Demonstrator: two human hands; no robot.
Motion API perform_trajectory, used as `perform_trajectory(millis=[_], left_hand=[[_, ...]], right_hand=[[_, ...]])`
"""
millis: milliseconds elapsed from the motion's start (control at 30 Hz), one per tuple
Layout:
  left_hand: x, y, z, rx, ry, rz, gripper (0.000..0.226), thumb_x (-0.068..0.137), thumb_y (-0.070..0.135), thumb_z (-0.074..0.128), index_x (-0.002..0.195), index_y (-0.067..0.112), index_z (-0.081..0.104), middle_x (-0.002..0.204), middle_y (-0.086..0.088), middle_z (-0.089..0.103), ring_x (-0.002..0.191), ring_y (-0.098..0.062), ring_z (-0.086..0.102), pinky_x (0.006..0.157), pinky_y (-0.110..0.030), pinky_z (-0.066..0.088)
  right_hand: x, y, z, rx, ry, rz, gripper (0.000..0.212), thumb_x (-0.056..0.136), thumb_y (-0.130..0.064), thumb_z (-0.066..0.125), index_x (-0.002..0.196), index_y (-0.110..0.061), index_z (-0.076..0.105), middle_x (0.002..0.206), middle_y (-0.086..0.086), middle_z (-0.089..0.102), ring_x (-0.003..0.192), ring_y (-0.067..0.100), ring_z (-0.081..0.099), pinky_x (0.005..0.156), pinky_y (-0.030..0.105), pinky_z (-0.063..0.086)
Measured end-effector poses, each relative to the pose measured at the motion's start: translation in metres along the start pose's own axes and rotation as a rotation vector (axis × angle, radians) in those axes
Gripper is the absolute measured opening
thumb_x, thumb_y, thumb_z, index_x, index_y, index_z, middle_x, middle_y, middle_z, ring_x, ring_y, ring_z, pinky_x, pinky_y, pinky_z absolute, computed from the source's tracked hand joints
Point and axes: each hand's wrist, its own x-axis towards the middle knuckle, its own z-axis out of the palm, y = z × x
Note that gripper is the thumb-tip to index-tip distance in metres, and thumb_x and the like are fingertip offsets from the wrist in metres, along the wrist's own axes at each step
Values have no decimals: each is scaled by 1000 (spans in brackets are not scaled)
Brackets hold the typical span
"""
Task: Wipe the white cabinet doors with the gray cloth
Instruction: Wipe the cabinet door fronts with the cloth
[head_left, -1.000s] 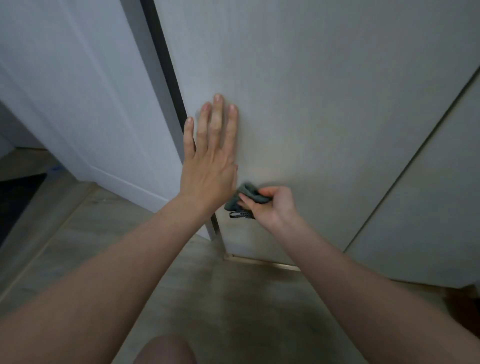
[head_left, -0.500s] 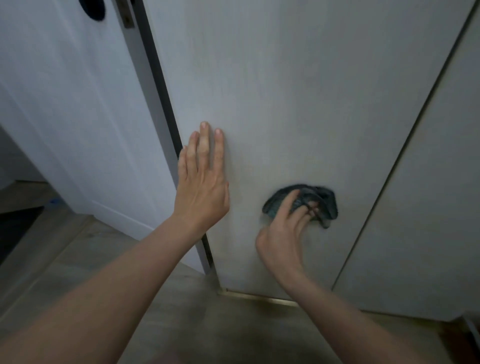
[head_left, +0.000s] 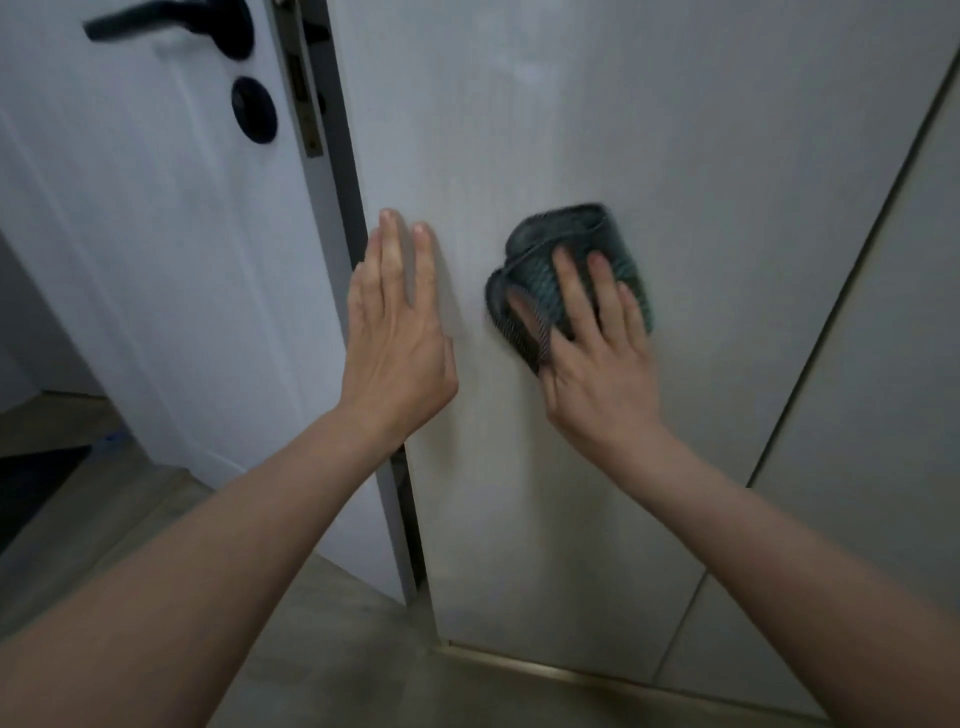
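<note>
Head view: gray cloth (head_left: 571, 270) bunched flat against the white cabinet door (head_left: 649, 130), nearer its left edge than the seam on the right, long axis slanting from upper left to lower right. Pressed there under the right hand (head_left: 597, 364), fingers spread and nearly straight over the folds, thumb side tucked at the cloth's lower edge. Left hand (head_left: 395, 332) flat and released, fingers together and pointing up, resting on the same door by its left edge. Beyond that edge, room door (head_left: 130, 234) with black handle (head_left: 171, 26).
</note>
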Motion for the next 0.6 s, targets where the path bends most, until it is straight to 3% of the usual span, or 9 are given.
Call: perform_trajectory(millis=[100, 233, 400, 500, 600], left_hand=[[8, 1, -7, 17, -59, -8, 95, 79, 7, 54, 154, 1, -5, 159, -24, -12, 148, -37, -10, 120, -50, 10], [9, -1, -23, -7, -125, 20, 93, 82, 14, 56, 155, 4, -3, 161, -21, -10, 149, -34, -7, 122, -44, 9], [25, -5, -56, -73, -75, -29, 93, 82, 15, 60, 154, 4, 3, 161, -21, 1, 146, -37, 10, 118, -44, 19], [40, -1, -71, -206, -61, -121, 91, 84, 9, 53, 154, 9, -5, 161, -19, -9, 146, -37, 4, 119, -44, 16], [56, 9, -84, -399, -60, -234, 90, 87, 2, 47, 155, 15, -10, 161, -8, -16, 149, -29, -4, 113, -30, 6]], right_hand=[[15, -6, -4, -16, 79, 33, 66, 91, -21, 52, 152, -32, 29, 162, 14, 15, 149, 38, 9, 121, 49, 4], [2, -24, 18, -36, -20, -249, 66, 85, -21, 56, 148, -27, 39, 162, 8, 19, 150, 32, 12, 122, 46, 8], [44, -23, 1, -54, -5, -409, 54, 88, -24, 55, 142, -24, 48, 161, 7, 24, 150, 29, 16, 122, 43, 14], [91, -13, -26, -12, 116, -263, 53, 88, -30, 56, 140, -25, 49, 160, 8, 27, 149, 30, 20, 121, 43, 16], [117, 15, -58, -7, 167, -4, 57, 93, -38, 44, 149, -30, 37, 163, 8, 17, 150, 31, 12, 121, 41, 4]])
